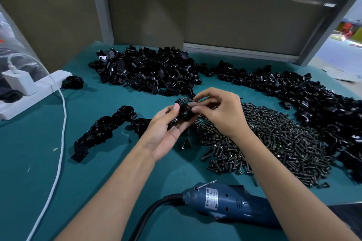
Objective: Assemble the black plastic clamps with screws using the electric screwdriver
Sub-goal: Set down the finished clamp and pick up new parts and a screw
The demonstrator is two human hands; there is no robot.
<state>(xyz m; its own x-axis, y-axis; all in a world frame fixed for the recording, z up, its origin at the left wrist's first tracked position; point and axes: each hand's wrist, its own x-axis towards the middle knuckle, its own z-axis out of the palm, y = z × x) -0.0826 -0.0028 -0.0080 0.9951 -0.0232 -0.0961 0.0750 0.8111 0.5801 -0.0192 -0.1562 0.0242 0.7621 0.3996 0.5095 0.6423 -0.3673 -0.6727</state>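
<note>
My left hand [166, 129] grips a black plastic clamp [184, 112] above the middle of the green table. My right hand [219, 111] pinches a small screw [191, 100] at the clamp's top. A pile of dark screws [264, 143] lies right of my hands. Loose clamp halves form a heap [147, 70] at the back and another heap [313, 100] on the right. Several assembled clamps [101, 129] lie in a row on the left. The blue electric screwdriver [231, 203] lies on the table near me, under my right forearm.
A white power strip [37, 92] with a charger plugged in sits at the left edge; its white cable [62, 123] runs down the table [29, 143]. One clamp [72, 82] lies beside the strip. Grey panels wall the back. The screwdriver's black cord [148, 215] leads toward me.
</note>
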